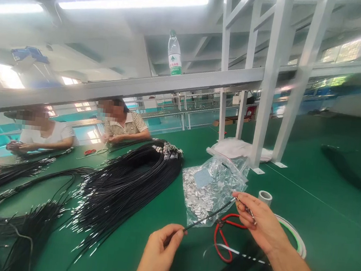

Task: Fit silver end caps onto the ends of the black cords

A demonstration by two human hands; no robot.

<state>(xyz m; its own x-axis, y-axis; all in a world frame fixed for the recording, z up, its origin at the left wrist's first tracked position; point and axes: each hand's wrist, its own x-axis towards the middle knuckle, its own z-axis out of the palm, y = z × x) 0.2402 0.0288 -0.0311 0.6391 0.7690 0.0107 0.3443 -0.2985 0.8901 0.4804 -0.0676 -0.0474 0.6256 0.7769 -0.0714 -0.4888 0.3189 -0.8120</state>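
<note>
Head view, looking down across a long green table [319, 217]. The person's left hand [159, 252] is curled nearly closed, thumb and forefinger pinched on one end of a thin black cord [207, 217]. The cord runs taut up and to the right, above the table, to the right hand [259, 224], whose thumb and fingertips are also drawn close together, nipping the cord's other end along with a small silvery piece (too small to make out more than its shine). Both hands hover just above the surface, well apart from each other.

Beneath the cord lies a clear plastic bag [212, 185] full of little metal pieces. Red-handled scissors [223, 237] lie flat just below the right hand, and a small roll of white tape [265, 197] stands beside that hand, near a coil of pale tubing [298, 240]. To the left, a big bundle of black cords [121, 185] with metal-tipped ends sprawls over the table.

Across the table two other people [82, 130] sit with their hands busy at more cords. A grey rail [140, 87] runs overhead with a water bottle [174, 54] standing on it, white metal posts [268, 84] rise on the right, and strip lights glow on the ceiling.
</note>
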